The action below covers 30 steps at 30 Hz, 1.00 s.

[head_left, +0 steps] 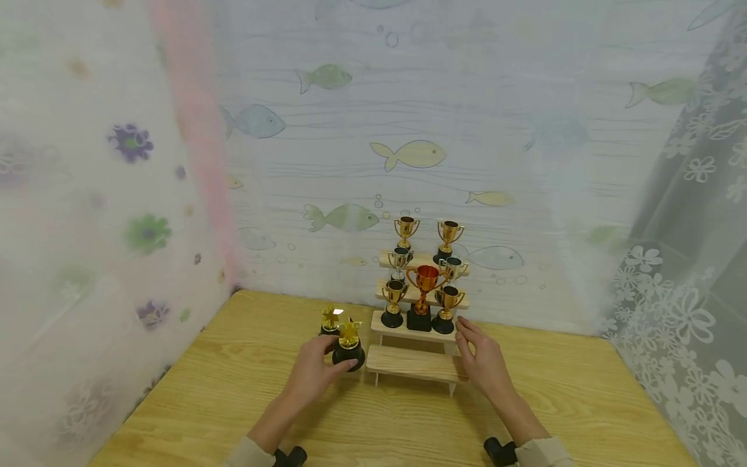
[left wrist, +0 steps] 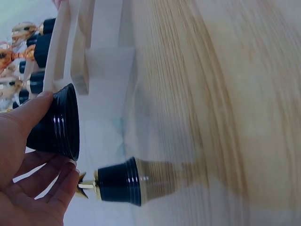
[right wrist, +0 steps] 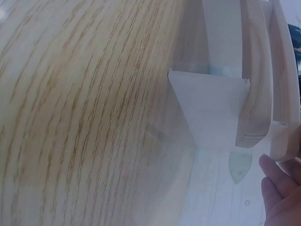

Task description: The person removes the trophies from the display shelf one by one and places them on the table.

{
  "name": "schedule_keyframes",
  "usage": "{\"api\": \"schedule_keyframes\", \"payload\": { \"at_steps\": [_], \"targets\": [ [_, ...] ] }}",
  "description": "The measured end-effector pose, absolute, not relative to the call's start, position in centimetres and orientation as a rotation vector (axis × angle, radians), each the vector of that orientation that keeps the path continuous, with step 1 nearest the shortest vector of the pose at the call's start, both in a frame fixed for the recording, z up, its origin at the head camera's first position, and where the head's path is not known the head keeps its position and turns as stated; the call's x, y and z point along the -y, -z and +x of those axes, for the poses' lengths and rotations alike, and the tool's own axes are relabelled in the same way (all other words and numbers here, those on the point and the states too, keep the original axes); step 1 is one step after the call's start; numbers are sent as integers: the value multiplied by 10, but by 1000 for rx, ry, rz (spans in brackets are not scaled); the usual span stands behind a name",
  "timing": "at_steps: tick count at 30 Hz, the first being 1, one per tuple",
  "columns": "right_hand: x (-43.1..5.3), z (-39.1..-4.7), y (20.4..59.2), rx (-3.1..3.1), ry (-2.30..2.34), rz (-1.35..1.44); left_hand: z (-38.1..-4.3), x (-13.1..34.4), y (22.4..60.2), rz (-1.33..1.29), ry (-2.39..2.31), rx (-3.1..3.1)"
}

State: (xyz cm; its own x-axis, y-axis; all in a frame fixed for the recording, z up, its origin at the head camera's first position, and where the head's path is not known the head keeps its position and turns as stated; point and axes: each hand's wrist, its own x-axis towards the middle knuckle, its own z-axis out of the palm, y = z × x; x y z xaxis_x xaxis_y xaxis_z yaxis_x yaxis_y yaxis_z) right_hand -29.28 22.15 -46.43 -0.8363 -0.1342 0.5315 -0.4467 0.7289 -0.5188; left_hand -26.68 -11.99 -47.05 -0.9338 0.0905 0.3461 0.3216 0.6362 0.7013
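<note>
My left hand (head_left: 312, 368) grips the black base of a gold star trophy (head_left: 349, 337), to the left of a tiered wooden stand (head_left: 417, 362). In the left wrist view that base (left wrist: 54, 125) sits between thumb and fingers, off the table. Behind it a second star trophy (head_left: 329, 318) stands on the table. My right hand (head_left: 483, 360) is at the stand's right end, its fingertips by the edge of a shelf (right wrist: 282, 146); it holds no trophy. The stand's lowest step is bare. Above it stand gold cups (head_left: 394, 295), silver cups (head_left: 399, 259) and a larger orange-red cup (head_left: 426, 280).
The stand rests on a wood-grain table (head_left: 280, 337) against a fish-print curtain (head_left: 490, 155). Flowered sheer fabric (head_left: 671, 324) hangs at the right. Black wrist mounts (head_left: 292, 456) are on both forearms.
</note>
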Motion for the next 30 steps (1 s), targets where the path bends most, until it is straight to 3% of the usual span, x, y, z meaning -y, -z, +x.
{"api": "schedule_keyframes", "payload": {
  "at_steps": [30],
  "targets": [
    [-222, -293, 464, 2472, -924, 440, -279, 182, 484, -79, 1213, 2588]
  ]
}}
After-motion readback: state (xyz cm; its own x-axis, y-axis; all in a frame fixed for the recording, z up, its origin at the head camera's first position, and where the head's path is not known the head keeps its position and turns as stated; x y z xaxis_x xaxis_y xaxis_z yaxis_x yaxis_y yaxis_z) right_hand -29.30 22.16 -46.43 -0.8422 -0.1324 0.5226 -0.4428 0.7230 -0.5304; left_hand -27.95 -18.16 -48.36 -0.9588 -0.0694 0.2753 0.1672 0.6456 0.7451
